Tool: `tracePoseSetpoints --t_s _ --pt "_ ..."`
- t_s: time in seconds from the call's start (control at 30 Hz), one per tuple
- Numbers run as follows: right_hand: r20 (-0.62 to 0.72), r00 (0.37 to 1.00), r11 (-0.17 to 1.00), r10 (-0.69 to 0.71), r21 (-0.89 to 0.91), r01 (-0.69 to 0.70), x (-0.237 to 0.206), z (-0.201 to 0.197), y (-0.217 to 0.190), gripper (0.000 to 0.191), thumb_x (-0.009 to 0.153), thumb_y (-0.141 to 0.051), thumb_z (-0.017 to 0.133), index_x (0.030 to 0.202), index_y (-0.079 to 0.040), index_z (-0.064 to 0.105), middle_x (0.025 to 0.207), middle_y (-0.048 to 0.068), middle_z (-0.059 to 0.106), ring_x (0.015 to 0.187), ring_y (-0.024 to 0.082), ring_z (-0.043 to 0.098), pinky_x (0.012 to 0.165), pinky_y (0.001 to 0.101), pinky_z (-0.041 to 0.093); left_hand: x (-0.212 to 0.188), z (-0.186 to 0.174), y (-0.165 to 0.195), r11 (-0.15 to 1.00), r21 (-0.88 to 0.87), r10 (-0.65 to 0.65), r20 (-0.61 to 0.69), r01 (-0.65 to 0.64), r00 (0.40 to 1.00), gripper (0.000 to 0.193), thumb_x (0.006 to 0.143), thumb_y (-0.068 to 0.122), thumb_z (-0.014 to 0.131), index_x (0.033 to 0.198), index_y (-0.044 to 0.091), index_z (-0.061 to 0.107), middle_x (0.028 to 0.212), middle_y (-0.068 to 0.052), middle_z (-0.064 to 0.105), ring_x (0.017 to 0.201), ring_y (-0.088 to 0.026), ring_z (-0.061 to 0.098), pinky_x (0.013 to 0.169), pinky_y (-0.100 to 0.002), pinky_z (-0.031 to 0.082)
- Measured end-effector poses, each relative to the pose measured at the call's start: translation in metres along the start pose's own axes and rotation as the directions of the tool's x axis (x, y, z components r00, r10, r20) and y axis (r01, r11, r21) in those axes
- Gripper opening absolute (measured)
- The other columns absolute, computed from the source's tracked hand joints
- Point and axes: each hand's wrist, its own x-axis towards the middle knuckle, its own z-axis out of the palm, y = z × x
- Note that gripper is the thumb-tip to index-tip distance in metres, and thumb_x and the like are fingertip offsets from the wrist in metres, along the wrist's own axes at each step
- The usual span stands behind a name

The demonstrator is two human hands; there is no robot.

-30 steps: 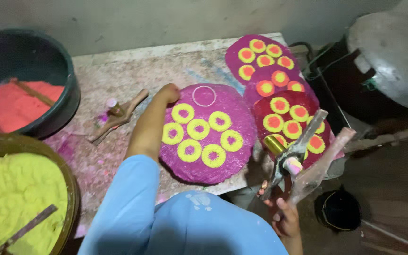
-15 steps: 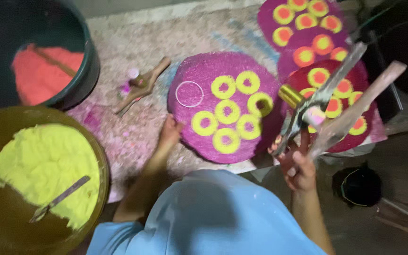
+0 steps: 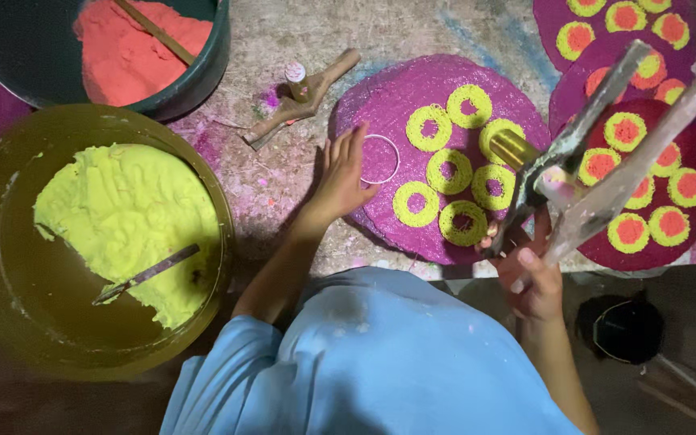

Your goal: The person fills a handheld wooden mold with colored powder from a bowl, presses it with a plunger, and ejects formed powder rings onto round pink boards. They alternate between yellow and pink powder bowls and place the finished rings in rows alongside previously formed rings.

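My left hand (image 3: pixel 341 171) rests on the left edge of a round purple disc (image 3: pixel 388 209), fingers spread, right beside an empty ring outline (image 3: pixel 379 159). Several yellow-green rings (image 3: pixel 429 126) sit on that disc. My right hand (image 3: pixel 530 274) is shut on a bundle of tools: a metal scraper (image 3: pixel 582 133), a clear plastic strip (image 3: pixel 646 157) and a brass tube (image 3: pixel 513 148), held above the disc's right side.
A brown bowl (image 3: pixel 10 161) of yellow-green powder with a knife (image 3: pixel 146 274) lies at left. A dark tub (image 3: pixel 195 68) of orange-red powder stands behind it. A wooden stick tool (image 3: pixel 304 97) lies on the stained table. More purple discs (image 3: pixel 646 234) with yellow-and-orange circles lie at right.
My view has swung down and left, so the yellow bowl fills more of the frame. My left hand came back to the disc's left edge by the ring outline. My right hand lifted the tools higher.
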Motion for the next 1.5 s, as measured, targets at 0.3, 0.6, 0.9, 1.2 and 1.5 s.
tracePoseSetpoints --t_s 0.3,0.6,0.9,1.2,1.5 --pt "-0.029 1.000 0.984 -0.009 -0.176 0.004 -0.006 -0.007 0.009 0.093 0.090 -0.022 0.069 0.168 -0.013 0.020 0.129 0.021 0.057 0.115 0.032 0.060 0.104 0.0499 0.049 0.011 0.017 -0.001 0.999 -0.035 -0.014 0.095 0.017 0.995 0.132 0.069 0.038 0.094 0.162 0.013 0.004 0.165 -0.019 0.029 0.153 -0.034 0.024 0.119 -0.070 0.001" --pt "0.266 0.730 0.770 0.629 -0.338 -0.541 0.057 -0.034 0.013 0.104 0.087 -0.076 0.053 0.155 0.002 0.037 0.121 0.024 0.063 0.102 0.032 0.067 0.088 0.0441 0.053 0.059 -0.039 0.030 -0.595 -0.759 0.357 0.042 0.262 0.933 0.094 0.100 0.066 0.066 0.162 0.003 0.034 0.157 -0.020 0.044 0.147 -0.034 0.041 0.129 -0.051 0.030" --pt "-0.107 0.449 0.212 0.887 -0.771 -0.601 0.152 -0.003 -0.071 0.102 0.080 -0.081 0.034 0.141 -0.002 0.051 0.122 0.021 0.065 0.111 0.030 0.069 0.100 0.0431 0.052 0.100 -0.037 0.034 -0.657 -0.754 0.291 -0.264 -0.008 0.919 0.036 0.093 0.030 0.062 0.123 0.014 0.052 0.105 -0.001 0.057 0.115 -0.020 0.059 0.119 -0.039 0.037" --pt "-0.305 0.596 -0.122 0.743 -0.937 -0.327 0.189 0.089 -0.066 0.096 0.087 -0.083 0.019 0.112 -0.008 0.074 0.092 0.012 0.074 0.087 0.024 0.070 0.081 0.0428 0.054 0.130 -0.014 -0.016 -0.880 -0.473 0.143 -0.355 -0.046 0.924 0.013 0.102 0.027 0.053 0.106 0.015 0.049 0.093 0.000 0.050 0.094 -0.017 0.055 0.113 -0.045 0.049" --pt "-0.271 0.656 -0.064 0.705 -0.944 -0.322 0.181 0.093 -0.058 0.089 0.093 -0.077 0.028 0.088 0.001 0.072 0.069 0.013 0.068 0.068 0.025 0.065 0.069 0.0407 0.053 0.127 0.023 -0.025 -0.876 -0.469 0.094 -0.389 -0.110 0.916 0.016 0.099 0.030 0.054 0.108 0.017 0.050 0.093 0.003 0.052 0.093 -0.015 0.056 0.106 -0.044 0.053"
